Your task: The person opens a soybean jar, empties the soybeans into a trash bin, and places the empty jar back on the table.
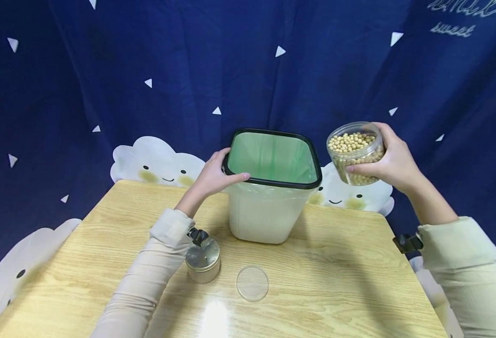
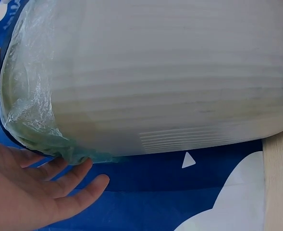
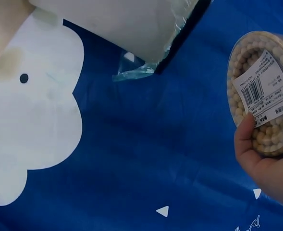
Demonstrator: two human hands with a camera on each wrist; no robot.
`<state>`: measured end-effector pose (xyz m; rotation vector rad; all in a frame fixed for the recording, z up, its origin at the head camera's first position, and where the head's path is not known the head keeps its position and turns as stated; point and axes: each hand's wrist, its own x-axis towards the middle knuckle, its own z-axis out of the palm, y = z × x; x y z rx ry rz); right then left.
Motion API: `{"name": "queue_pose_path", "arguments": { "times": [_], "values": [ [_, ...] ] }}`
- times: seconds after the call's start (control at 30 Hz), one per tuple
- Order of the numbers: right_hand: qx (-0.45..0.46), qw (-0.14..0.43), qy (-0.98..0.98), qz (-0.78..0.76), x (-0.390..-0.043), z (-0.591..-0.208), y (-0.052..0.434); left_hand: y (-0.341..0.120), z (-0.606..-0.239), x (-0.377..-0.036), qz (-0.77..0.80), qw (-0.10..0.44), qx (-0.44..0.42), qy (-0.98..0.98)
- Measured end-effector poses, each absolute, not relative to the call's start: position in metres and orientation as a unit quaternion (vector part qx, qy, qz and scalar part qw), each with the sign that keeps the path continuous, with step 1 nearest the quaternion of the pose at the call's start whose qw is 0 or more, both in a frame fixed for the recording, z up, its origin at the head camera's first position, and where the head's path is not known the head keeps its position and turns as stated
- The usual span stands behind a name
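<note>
Even, bright overhead light in the head view; a white glare patch sits on the wooden table [image 1: 214,319] near its front edge, and soft shadows fall beside the bin [image 1: 269,211] and the metal tin [image 1: 203,260]. Wide-angle bending curves the backdrop [image 1: 104,70] and table edges. Left wrist view: bin wall overexposed, washed pale, slightly soft; right wrist view sharper, colours saturated.

Dark blue cloth backdrop [image 1: 180,61] w/ small white triangles is hung behind the wooden counter [image 1: 340,281]. White smiling clouds [image 1: 155,162] are printed along its lower edge. Light grain is seen on the counter top; a bright glare spot is reflected near the front edge.
</note>
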<state>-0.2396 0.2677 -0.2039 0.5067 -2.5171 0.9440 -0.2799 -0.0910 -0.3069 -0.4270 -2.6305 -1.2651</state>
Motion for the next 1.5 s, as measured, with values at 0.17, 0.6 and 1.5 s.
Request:
{"name": "queue_pose_path", "arguments": {
  "times": [0.17,0.6,1.5],
  "values": [
    [0.173,0.182,-0.914,0.319,-0.253,-0.195,0.262,-0.094,-0.307,-0.280,-0.427,0.093,-0.141,-0.888],
    [0.171,0.141,-0.944,0.244,-0.289,-0.186,0.251,-0.092,-0.310,-0.279,-0.428,0.080,-0.135,-0.890],
    [0.217,0.150,-0.964,0.021,-0.312,-0.165,0.219,-0.093,-0.310,-0.281,-0.420,0.092,-0.143,-0.892]
  ]
}}
